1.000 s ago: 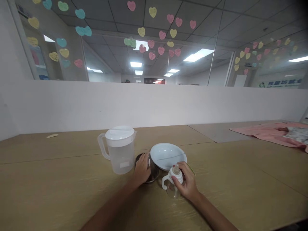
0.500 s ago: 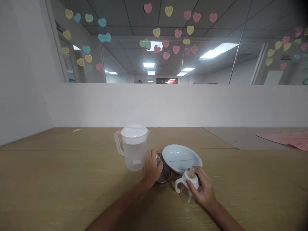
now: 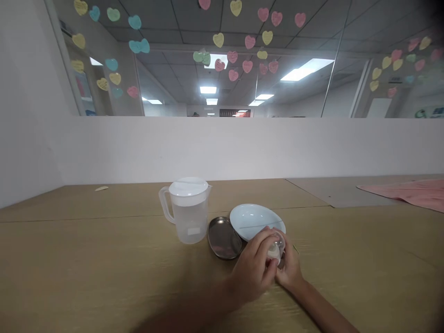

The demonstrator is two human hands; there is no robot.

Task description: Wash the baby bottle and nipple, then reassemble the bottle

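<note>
While my left hand is curling over from the near left, its fingers are clamping around a clear, dome-shaped cap, with the thumb pressing in from below. My right hand is wrapping the far-right side of a clear bottle with a white top, so both hands are meeting around it. The bottle is sitting between my palms, the white part showing through the clear dome; my fingers are hiding most of its body, and I cannot tell whether the cap is fully seated. Just beyond my knuckles, a pale blue, glossy oval dish is resting on the wood-patterned, tan tabletop. Close against its left side, a shallow, dark silver, oval metal tray is lying flat. Left of that, a translucent plastic pitcher with a white lid is standing upright, its handle pointing left. Farther out, a small, pale, flat piece is lying near the back left, and a pink cloth is spreading across the right. Behind everything, a plain white wall is rising to glass panes dotted with coloured heart-shaped notes.
</note>
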